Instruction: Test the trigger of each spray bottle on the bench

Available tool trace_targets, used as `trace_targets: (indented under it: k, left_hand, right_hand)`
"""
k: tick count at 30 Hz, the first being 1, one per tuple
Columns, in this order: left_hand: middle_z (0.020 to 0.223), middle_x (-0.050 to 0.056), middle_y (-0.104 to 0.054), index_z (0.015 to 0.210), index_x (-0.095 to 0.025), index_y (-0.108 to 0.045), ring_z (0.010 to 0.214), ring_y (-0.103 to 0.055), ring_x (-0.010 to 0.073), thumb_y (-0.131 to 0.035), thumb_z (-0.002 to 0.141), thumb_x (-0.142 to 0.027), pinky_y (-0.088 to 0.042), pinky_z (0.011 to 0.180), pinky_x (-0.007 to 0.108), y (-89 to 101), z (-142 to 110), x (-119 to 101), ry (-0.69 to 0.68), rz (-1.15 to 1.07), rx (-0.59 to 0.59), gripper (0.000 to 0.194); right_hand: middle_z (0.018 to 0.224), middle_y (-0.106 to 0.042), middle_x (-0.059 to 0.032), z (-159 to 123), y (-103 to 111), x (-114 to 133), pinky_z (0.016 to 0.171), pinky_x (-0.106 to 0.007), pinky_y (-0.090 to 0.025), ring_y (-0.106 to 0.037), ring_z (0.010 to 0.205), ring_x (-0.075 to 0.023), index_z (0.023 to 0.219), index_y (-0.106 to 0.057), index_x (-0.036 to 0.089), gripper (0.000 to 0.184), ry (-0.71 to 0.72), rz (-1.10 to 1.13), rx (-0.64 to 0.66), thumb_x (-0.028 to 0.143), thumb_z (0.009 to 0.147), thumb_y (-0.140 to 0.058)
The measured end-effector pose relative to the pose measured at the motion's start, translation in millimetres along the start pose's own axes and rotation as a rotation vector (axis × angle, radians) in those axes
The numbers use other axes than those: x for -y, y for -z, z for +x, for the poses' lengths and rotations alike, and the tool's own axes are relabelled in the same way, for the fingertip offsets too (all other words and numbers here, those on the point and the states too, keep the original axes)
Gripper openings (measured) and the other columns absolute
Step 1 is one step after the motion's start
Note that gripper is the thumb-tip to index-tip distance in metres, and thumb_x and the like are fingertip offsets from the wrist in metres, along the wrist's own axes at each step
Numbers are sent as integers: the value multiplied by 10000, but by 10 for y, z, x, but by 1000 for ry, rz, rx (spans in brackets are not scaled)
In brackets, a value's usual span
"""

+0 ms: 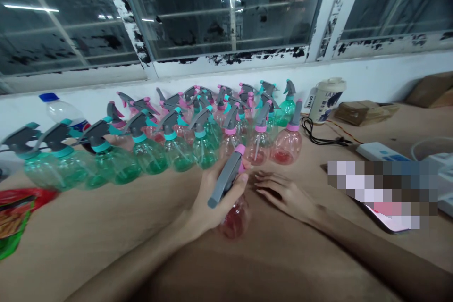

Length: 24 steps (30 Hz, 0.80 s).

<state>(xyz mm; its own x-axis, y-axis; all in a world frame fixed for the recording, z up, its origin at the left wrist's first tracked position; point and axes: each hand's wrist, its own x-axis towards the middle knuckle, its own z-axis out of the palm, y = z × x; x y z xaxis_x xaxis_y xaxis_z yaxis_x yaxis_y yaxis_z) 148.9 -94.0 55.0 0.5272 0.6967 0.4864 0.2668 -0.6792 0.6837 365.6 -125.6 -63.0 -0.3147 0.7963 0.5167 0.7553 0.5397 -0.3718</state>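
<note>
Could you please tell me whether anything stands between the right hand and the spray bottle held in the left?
Nothing visible stands between the right hand and the lower part of the spray bottle; the left hand partly covers it higher up.

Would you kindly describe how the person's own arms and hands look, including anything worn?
The left hand and right hand are bare, without gloves. No sleeve covers the visible left forearm or right forearm, and I see no watch or bracelet on either.
</note>
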Motion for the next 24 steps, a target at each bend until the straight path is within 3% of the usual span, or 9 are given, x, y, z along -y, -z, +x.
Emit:
trace_targets:
  k: [6,11,16,24]
  left_hand:
    - [573,-31,-480,688,-196,-544,521,-461,119,-454,891,-332,-410,535,259,-7,42,36,-7,22,59,260]
    - [566,-53,-417,787,-203,-531,497,-410,109,-508,869,-340,-380,490,242,-33,38,127,1,-67,55,161]
    - [594,-50,-409,762,-213,-453,505,-388,107,-537,850,-336,-362,481,243,-62,14,186,11,-119,33,173]
    - [608,-39,-449,846,-211,-501,523,-425,120,-529,853,-336,-405,524,262,-54,-4,205,1,-81,46,128]
  right_hand:
    - [1211,-637,-90,-21,-69,-6,1014,-430,-455,-525,1212,-218,1140,-621,197,276,-80,-76,31,281,927,-467]
    - [1241,-619,-108,-39,-88,-28,1034,-435,-434,-507,1231,-223,1190,-589,169,323,-118,-101,65,308,936,-446]
    - [1248,-617,-103,-40,-100,-35,1034,-436,-435,-507,1232,-218,1207,-571,167,331,-123,-98,61,311,935,-448]
    - [1243,-620,-123,-28,-80,-10,1050,-449,-409,-514,1222,-237,1206,-581,147,343,-90,-184,47,307,930,-455]
